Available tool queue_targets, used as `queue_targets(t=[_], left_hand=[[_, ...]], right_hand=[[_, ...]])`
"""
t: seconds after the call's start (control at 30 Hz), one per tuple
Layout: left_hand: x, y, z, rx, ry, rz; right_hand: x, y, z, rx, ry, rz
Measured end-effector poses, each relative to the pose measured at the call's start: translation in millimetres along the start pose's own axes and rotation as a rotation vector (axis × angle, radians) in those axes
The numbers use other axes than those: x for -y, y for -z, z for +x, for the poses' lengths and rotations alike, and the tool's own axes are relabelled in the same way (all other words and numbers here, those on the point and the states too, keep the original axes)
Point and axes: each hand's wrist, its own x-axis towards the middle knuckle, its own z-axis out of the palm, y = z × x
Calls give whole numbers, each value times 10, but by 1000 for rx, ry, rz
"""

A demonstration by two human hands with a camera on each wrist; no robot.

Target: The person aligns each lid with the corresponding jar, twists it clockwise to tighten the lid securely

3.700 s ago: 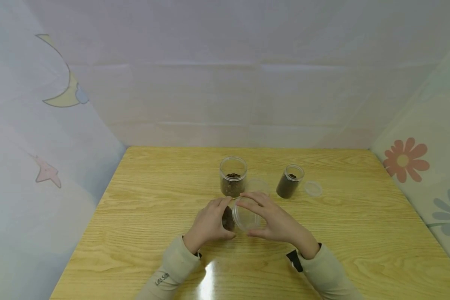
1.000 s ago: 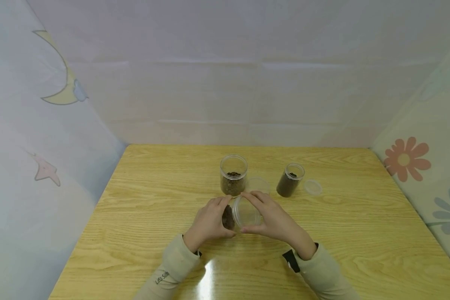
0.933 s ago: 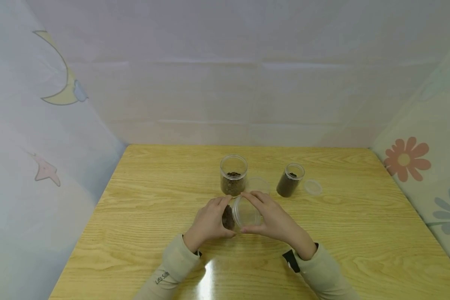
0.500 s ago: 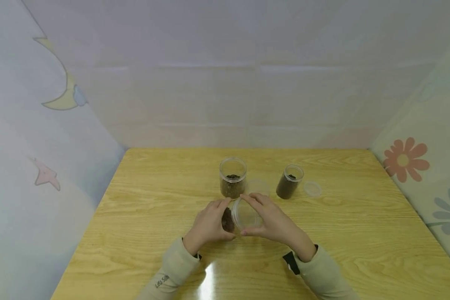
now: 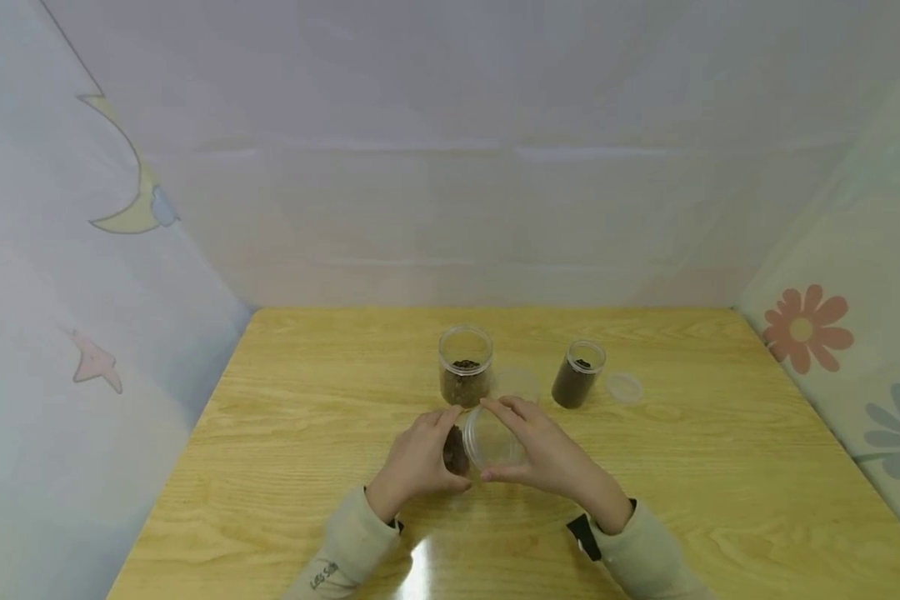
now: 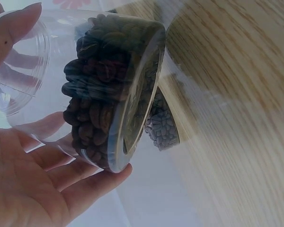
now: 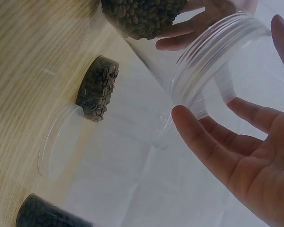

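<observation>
My left hand holds a clear jar part filled with coffee beans, its fingers curled round the jar's side. The jar tilts, its mouth end leaning to the right. At that end my right hand grips the clear ridged lid, thumb on the near side and fingers on the far side. In the left wrist view the right fingers show through the clear plastic.
Just beyond the hands stands a wide uncovered jar of beans. A narrower uncovered jar of dark beans is to its right. A large clear lid and a small lid lie on the wooden table.
Since the oldest frame, my right thumb and fingers have shifted left on the lid, toward the jar. The left hand keeps its hold. The head view has tilted slightly upward.
</observation>
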Motion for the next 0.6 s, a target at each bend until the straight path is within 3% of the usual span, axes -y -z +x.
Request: queue_targets(t=[0.23,0.6], left_hand=[[4,-14,-6,1,7,-4],[-3,11,7,-7,5,-17]], right_hand=[[13,-20,-4,-5,-15,-12],[-66,83,24,29,146,35]])
